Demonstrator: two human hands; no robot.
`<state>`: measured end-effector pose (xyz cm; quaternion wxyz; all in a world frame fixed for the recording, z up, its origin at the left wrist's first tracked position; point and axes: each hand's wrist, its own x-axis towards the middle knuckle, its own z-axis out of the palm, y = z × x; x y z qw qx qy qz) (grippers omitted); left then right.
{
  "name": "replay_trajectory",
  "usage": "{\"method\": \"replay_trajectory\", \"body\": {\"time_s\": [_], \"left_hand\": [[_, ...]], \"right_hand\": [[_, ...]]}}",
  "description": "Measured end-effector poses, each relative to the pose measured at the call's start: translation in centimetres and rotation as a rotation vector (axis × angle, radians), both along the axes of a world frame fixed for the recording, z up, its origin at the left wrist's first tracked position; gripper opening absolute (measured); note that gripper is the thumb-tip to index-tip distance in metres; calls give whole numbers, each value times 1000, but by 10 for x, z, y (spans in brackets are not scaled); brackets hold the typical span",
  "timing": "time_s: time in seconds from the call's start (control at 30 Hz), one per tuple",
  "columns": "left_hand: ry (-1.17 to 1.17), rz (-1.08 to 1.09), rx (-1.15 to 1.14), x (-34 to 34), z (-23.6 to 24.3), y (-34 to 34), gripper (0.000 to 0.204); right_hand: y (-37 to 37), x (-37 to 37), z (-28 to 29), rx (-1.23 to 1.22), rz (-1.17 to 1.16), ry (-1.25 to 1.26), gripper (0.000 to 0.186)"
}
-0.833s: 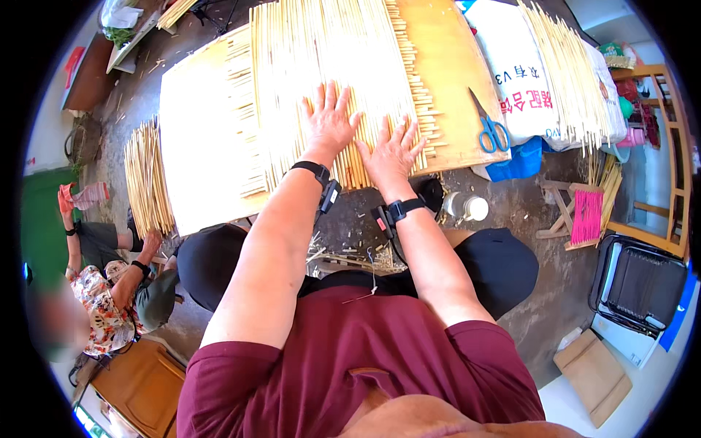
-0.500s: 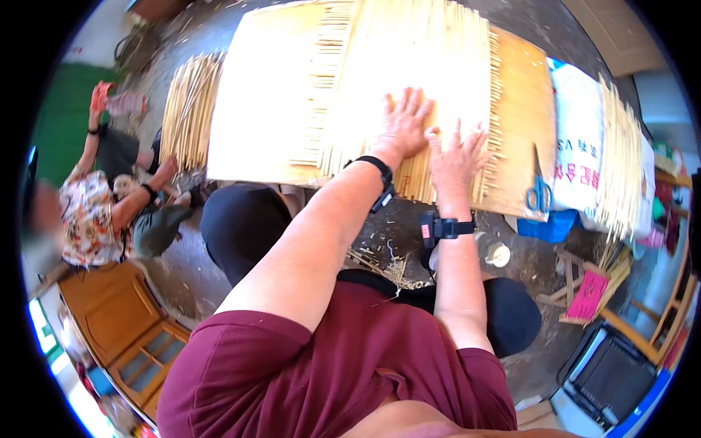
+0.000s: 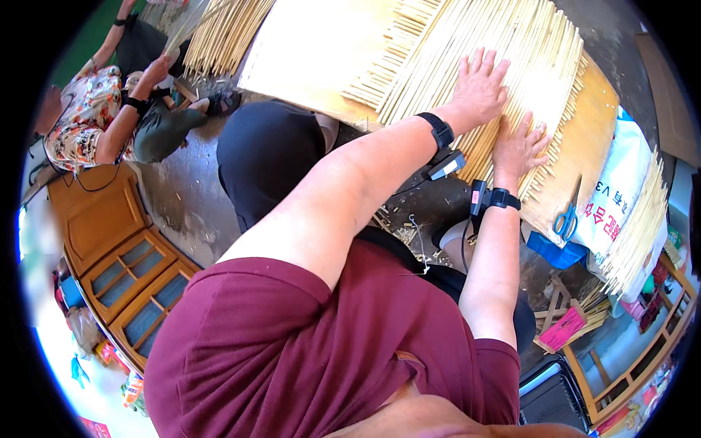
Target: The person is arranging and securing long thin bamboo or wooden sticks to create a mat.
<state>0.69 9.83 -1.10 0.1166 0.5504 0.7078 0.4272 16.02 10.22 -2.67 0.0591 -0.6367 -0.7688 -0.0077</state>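
Observation:
My left hand (image 3: 480,87) lies flat with spread fingers on a layer of thin pale plant stalks (image 3: 427,84), laid side by side. Close to it, nearer my body, my right hand (image 3: 520,150) rests on the same layer, its fingers also apart. Neither hand holds anything. Beneath the stalks is a light wooden board (image 3: 307,62), its far part out of view. Blue-handled scissors (image 3: 566,219) lie on the board to the right of my right hand.
On the right, more stalks (image 3: 637,226) lie on a white printed sack (image 3: 613,186). A blue object (image 3: 558,250) sits under the board's corner. At upper left, a co-worker's hand (image 3: 153,73) holds thin stalks near another stalk pile (image 3: 226,36). A wooden cabinet (image 3: 131,270) stands lower left.
The view has turned, so the board appears tilted and shifted right. Both my hands stay flat on the stalks. The co-worker's hand has lifted, with stalks now in it.

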Motion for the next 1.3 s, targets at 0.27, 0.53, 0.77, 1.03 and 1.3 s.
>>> {"method": "replay_trajectory", "body": {"time_s": [0.27, 0.53, 0.77, 1.03, 1.3], "left_hand": [[488, 182, -357, -32, -16, -20, 74], [534, 172, -382, -41, -17, -31, 75], [600, 106, -525, -30, -9, -18, 73], [303, -15, -682, -62, 16, 6, 78], [-832, -710, 217, -120, 202, 22, 77]], "right_hand": [[-3, 1, 0, -34, 8, 14, 74], [-4, -4, -4, -44, 45, 11, 76], [-1, 4, -7, -50, 0, 138, 78], [1, 0, 2, -1, 6, 36, 77], [2, 4, 65, 57, 233, 204, 83]]}}
